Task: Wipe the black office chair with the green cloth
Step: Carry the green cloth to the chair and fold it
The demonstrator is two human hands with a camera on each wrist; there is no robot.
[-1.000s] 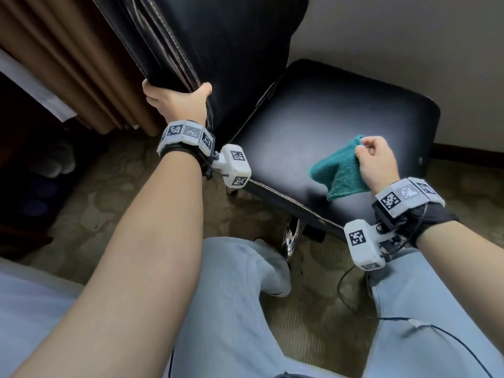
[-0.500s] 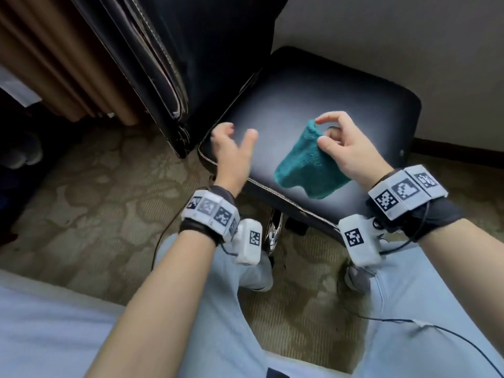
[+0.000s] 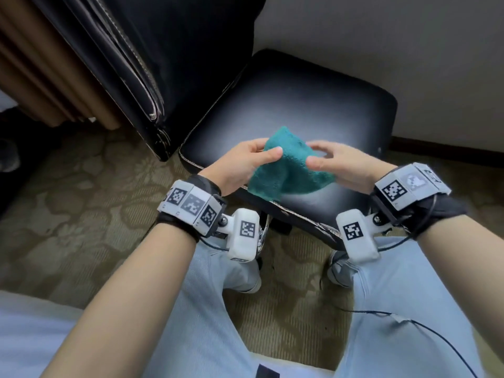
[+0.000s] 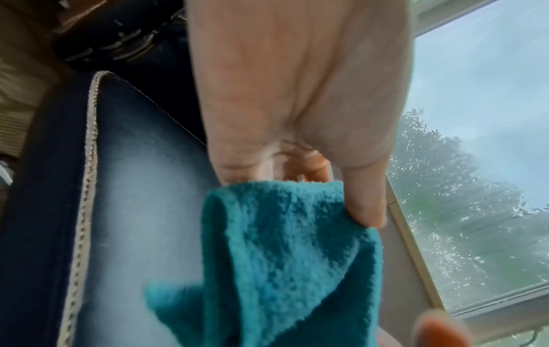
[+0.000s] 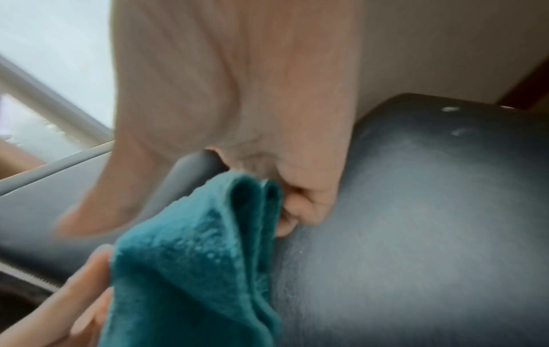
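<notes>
The black office chair's seat (image 3: 313,102) fills the middle of the head view, with its backrest (image 3: 169,50) rising at the upper left. Above the seat's front edge hangs the green cloth (image 3: 286,170), folded and bunched. My left hand (image 3: 242,162) pinches its left side between thumb and fingers, and my right hand (image 3: 341,162) grips its right side. The left wrist view shows the cloth (image 4: 291,253) under my thumb over the seat (image 4: 142,187). In the right wrist view the cloth (image 5: 193,258) hangs from curled fingers (image 5: 300,206).
Brown curtains (image 3: 41,66) hang left of the backrest and a pale wall (image 3: 395,36) stands behind the seat. Patterned carpet (image 3: 81,203) covers the floor. My knees in light jeans (image 3: 218,309) sit close under the seat's front edge. A window (image 4: 475,164) shows to the side.
My left hand let go of the backrest, came down to the seat and took hold of the cloth. The cloth and right hand shifted left toward the seat's front.
</notes>
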